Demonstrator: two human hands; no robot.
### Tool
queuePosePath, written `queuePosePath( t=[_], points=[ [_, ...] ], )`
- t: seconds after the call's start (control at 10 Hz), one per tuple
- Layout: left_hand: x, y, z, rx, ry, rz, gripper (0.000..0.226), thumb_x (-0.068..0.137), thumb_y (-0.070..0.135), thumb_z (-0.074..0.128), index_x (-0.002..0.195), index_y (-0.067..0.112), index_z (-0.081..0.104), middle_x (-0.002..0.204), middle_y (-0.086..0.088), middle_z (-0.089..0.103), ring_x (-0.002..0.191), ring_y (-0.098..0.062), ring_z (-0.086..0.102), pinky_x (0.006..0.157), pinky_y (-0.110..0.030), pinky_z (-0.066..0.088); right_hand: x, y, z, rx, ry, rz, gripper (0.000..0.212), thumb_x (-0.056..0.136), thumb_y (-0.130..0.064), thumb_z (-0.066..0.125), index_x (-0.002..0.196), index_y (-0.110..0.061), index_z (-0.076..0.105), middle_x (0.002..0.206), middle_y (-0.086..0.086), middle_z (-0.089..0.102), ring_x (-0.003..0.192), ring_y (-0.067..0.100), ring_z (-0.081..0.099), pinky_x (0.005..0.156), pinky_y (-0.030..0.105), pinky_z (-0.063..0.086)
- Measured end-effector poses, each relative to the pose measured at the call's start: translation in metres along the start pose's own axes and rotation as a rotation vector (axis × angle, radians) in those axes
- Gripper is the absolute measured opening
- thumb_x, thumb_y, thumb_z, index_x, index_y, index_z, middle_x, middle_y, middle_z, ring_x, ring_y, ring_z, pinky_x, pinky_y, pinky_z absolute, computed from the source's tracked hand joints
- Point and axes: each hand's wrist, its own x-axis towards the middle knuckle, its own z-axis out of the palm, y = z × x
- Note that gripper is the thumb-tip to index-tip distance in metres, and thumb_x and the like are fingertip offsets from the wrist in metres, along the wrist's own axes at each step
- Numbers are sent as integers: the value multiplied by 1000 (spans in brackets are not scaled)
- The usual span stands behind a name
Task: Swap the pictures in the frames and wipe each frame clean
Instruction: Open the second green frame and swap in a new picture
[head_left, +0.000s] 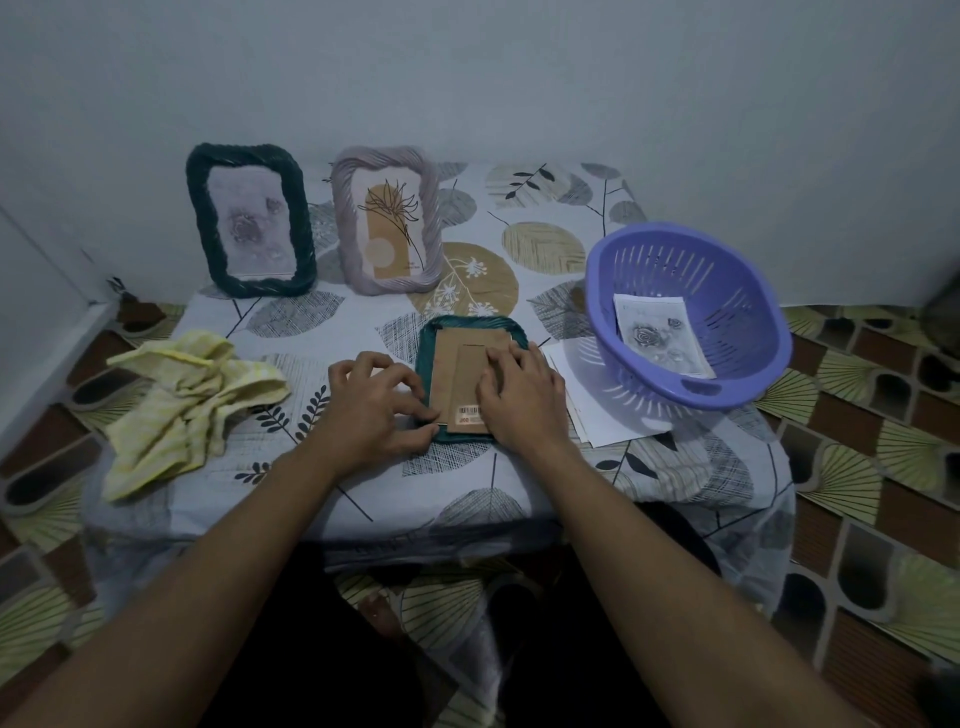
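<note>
Head view: teal frame lies face down at the counter's front centre, backing board up. Our right hand presses open-fingered on the board. Our left hand seems to pinch its lower-left edge, though dim light blurs the fingertips. We pin the frame and ease the edge, no prying. Cloth lies left.

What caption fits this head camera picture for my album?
Left hand and right hand touch the cardboard back of the face-down teal frame.
</note>
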Motion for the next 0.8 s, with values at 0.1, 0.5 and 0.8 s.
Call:
queuePosePath(
  t=[0.1, 0.5, 0.8],
  points=[
    [1, 2, 4, 22, 12, -2, 36, 73, 60, 57, 79, 32, 79, 95, 14, 64, 104, -17, 40, 78, -31, 12, 0, 0, 0, 2, -6, -2, 44, 101, -37, 37, 143, -27, 45, 157, 6, 34, 151, 21, 13, 119, 45, 13],
    [-8, 16, 9, -19, 75, -203, 33, 75, 63, 53, 79, 40, 77, 96, 25, 57, 106, -12, 38, 79, -32, 12, 0, 0, -1, 0, -13, 3, 45, 101, -38, 36, 144, -26, 45, 158, 6, 33, 151, 21, 13, 119, 45, 13],
    [-12, 26, 8, 140, 122, -87, 25, 81, 44, 57, 75, 31, 78, 97, 17, 63, 112, -20, 45, 82, -35, 14, -1, -1, -1, -13, -10, 2, 45, 102, -38, 35, 145, -26, 44, 159, 6, 32, 151, 21, 12, 119, 45, 13]
  ],
)
